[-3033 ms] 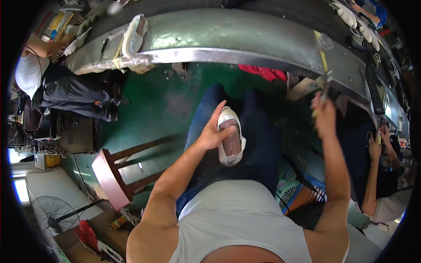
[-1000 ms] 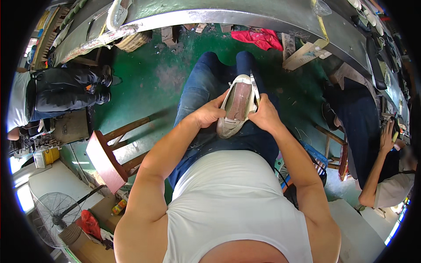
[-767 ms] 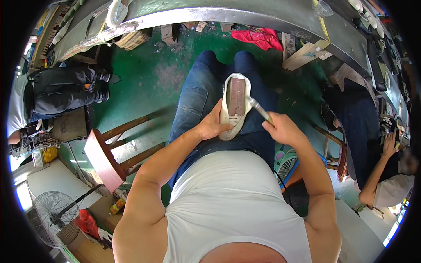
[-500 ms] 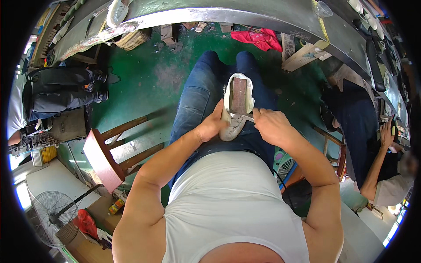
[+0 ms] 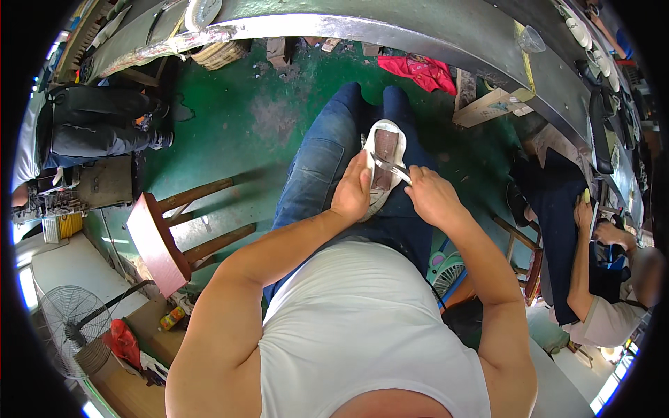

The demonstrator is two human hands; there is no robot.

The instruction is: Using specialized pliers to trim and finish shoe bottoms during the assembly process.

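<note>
A white shoe (image 5: 386,145) lies bottom up across my thighs, its brown inner sole board showing inside a pale folded rim. My left hand (image 5: 353,188) is closed round the shoe's left side, covering part of it. In my right hand (image 5: 433,196) is a metal tool (image 5: 391,168) that looks like pliers. Its head reaches across the shoe's underside to the left rim, close to my left fingers. Whether its jaws grip the edge is too small to tell. The near end of the shoe is partly behind my left hand.
A metal-edged workbench (image 5: 300,26) curves across the far side. At left stands a wooden stool (image 5: 159,244), with a wire fan (image 5: 73,327) nearer. A seated co-worker (image 5: 592,279) is at right, another person's legs (image 5: 104,129) at far left. Red cloth (image 5: 421,72) lies under the bench.
The tool has moved farther up the shoe and now slants across to the left rim. My left hand has slid up the shoe's side. The co-worker at right has shifted their hands.
</note>
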